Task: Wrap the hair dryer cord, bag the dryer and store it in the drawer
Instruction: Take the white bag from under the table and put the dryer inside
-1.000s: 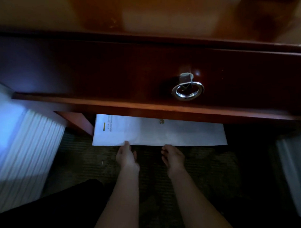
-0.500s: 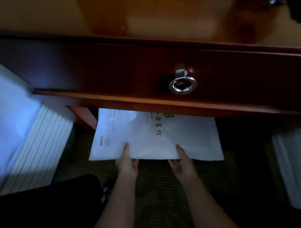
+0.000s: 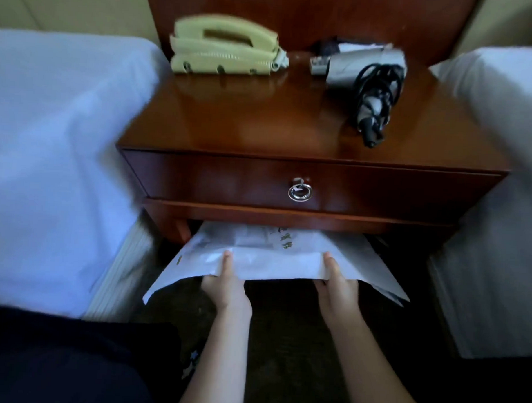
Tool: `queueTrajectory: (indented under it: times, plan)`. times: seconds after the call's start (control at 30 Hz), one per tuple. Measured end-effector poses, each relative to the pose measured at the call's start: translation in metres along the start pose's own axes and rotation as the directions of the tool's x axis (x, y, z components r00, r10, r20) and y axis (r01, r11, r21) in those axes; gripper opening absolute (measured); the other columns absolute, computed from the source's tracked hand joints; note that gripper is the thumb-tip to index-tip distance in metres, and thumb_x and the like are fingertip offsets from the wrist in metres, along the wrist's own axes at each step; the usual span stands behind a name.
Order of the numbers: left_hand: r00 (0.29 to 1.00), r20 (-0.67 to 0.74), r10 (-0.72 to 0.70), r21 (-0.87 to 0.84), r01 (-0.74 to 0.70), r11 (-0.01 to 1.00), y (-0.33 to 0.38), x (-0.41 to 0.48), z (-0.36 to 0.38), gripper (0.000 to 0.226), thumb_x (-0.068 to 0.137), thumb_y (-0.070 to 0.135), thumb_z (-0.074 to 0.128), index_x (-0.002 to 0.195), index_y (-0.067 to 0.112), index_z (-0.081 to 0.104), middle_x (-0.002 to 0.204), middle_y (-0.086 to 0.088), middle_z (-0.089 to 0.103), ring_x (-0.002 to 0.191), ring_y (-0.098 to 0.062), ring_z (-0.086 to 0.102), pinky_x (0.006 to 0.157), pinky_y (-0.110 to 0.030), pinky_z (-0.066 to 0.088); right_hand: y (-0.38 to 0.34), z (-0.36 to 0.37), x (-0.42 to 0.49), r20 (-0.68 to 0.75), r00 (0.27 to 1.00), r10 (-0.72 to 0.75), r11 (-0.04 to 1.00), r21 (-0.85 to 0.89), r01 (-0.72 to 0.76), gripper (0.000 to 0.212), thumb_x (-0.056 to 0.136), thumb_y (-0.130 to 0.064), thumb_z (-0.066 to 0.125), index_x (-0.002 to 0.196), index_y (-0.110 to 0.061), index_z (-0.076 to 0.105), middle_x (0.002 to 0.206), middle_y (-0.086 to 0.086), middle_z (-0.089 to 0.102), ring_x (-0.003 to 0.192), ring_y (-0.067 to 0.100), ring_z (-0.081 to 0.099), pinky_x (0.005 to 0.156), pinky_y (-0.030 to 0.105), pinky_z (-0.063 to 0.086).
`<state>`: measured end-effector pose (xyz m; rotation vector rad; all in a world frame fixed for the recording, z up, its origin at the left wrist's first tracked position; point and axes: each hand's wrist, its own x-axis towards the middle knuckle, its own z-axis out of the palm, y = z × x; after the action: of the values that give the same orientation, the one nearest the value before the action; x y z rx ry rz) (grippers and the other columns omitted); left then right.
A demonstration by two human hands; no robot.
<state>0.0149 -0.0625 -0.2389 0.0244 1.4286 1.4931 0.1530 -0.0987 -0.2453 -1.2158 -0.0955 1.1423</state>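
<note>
Bagging is the step in hand, judging by how things lie. Both hands hold a white bag [image 3: 275, 256] low in front of the nightstand [image 3: 246, 119], its far part tucked under the lower shelf. The left hand [image 3: 225, 286] and the right hand [image 3: 337, 289] each pinch the near fold, with a thumb [image 3: 227, 261] laid on top; the other fingers are beneath the sheet and hidden, so how they curl cannot be told.

The hair dryer [image 3: 354, 67] lies on the far right of the nightstand top, well apart from the bag. Its black cord [image 3: 374, 93] is looped round the handle, so the wrapping looks done. A pale telephone [image 3: 225, 46] sits at the far left. The drawer [image 3: 229, 179] is shut, and its ring pull [image 3: 299, 192] hangs flat.

Next, the bag's mouth needs finding and spreading, which probably takes both hands. One hand must then let go to fetch the dryer from the top. The bag looks thin and limp, so the opening may collapse when held one-handed. Only afterwards does the ring pull come into play.
</note>
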Motion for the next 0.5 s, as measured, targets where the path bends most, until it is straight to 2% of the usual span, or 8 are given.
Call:
queueTrajectory:
  times: [0.1, 0.17, 0.23, 0.27, 0.3, 0.37, 0.43, 0.5]
  plan:
    - [0.996, 0.07, 0.053, -0.071, -0.048, 0.996, 0.035, -0.029, -0.002, 0.029, 0.086, 0.008, 0.066, 0.114, 0.009, 0.058, 0.112, -0.011, 0.064, 0.097, -0.024, 0.063, 0.085, -0.039, 0.051, -0.026, 0.011, -0.031, 0.023, 0.998, -0.061, 0.998, -0.02, 0.061, 0.005, 0.09, -0.011, 0.059, 0.095, -0.012, 0.06, 0.111, 0.012, 0.066, 0.097, 0.024, 0.065, 0.097, 0.045, 0.048]
    - [0.991, 0.109, 0.08, -0.096, -0.07, 0.993, 0.059, -0.046, -0.005, 0.027, 0.087, 0.004, 0.063, 0.114, 0.007, 0.058, 0.11, -0.011, 0.063, 0.091, -0.021, 0.063, 0.086, -0.04, 0.052, -0.04, 0.016, -0.049, 0.023, 0.997, -0.069, 0.996, -0.058, 0.07, 0.027, 0.085, -0.019, 0.064, 0.108, -0.006, 0.058, 0.114, 0.016, 0.065, 0.098, 0.026, 0.066, 0.094, 0.044, 0.05]
    - [0.981, 0.166, 0.104, -0.111, -0.087, 0.99, 0.079, -0.06, -0.008, 0.011, 0.089, 0.003, 0.061, 0.097, 0.011, 0.059, 0.098, -0.005, 0.064, 0.07, -0.009, 0.066, 0.068, -0.029, 0.057, -0.055, 0.022, -0.071, 0.006, 0.997, -0.073, 0.992, -0.099, 0.073, 0.06, 0.073, -0.034, 0.073, 0.119, -0.002, 0.052, 0.113, 0.016, 0.065, 0.097, 0.028, 0.066, 0.089, 0.043, 0.052]
    - [0.975, 0.189, 0.116, -0.113, -0.096, 0.989, 0.089, -0.069, -0.008, 0.01, 0.089, 0.004, 0.061, 0.087, 0.014, 0.058, 0.089, -0.001, 0.063, 0.058, -0.003, 0.065, 0.055, -0.024, 0.055, -0.063, 0.023, -0.082, 0.017, 0.997, -0.079, 0.99, -0.116, 0.081, 0.067, 0.069, -0.039, 0.074, 0.119, -0.002, 0.051, 0.109, 0.015, 0.066, 0.093, 0.028, 0.066, 0.083, 0.041, 0.054]
    - [0.97, 0.204, 0.133, -0.111, -0.112, 0.988, 0.098, -0.077, -0.008, 0.016, 0.089, 0.006, 0.061, 0.079, 0.017, 0.055, 0.082, 0.002, 0.061, 0.051, -0.001, 0.062, 0.048, -0.021, 0.053, -0.073, 0.024, -0.092, 0.038, 0.995, -0.094, 0.988, -0.123, 0.099, 0.061, 0.071, -0.037, 0.074, 0.115, -0.002, 0.053, 0.103, 0.014, 0.067, 0.087, 0.026, 0.067, 0.075, 0.038, 0.054]
    - [0.954, 0.241, 0.18, -0.104, -0.159, 0.982, 0.116, -0.094, -0.006, 0.022, 0.089, 0.009, 0.063, 0.074, 0.019, 0.05, 0.076, 0.004, 0.057, 0.057, -0.006, 0.059, 0.052, -0.026, 0.049, -0.094, 0.027, -0.111, 0.083, 0.986, -0.146, 0.982, -0.11, 0.154, 0.029, 0.084, -0.024, 0.067, 0.103, -0.003, 0.06, 0.088, 0.008, 0.067, 0.077, 0.018, 0.066, 0.067, 0.03, 0.052]
    - [0.933, 0.277, 0.229, -0.105, -0.208, 0.973, 0.136, -0.112, -0.006, 0.018, 0.088, 0.011, 0.063, 0.076, 0.015, 0.051, 0.077, 0.003, 0.056, 0.066, -0.011, 0.056, 0.063, -0.031, 0.047, -0.118, 0.033, -0.137, 0.129, 0.972, -0.196, 0.97, -0.119, 0.211, 0.016, 0.087, -0.018, 0.063, 0.095, -0.005, 0.062, 0.086, 0.006, 0.066, 0.079, 0.016, 0.065, 0.072, 0.029, 0.052]
    - [0.918, 0.291, 0.27, -0.15, -0.235, 0.96, 0.155, -0.127, -0.004, 0.011, 0.087, 0.015, 0.065, 0.091, 0.01, 0.056, 0.091, -0.002, 0.061, 0.081, -0.018, 0.06, 0.079, -0.036, 0.051, -0.138, 0.04, -0.157, 0.201, 0.943, -0.265, 0.948, -0.124, 0.293, 0.012, 0.087, -0.018, 0.063, 0.094, -0.008, 0.063, 0.091, 0.006, 0.067, 0.086, 0.017, 0.066, 0.079, 0.033, 0.052]
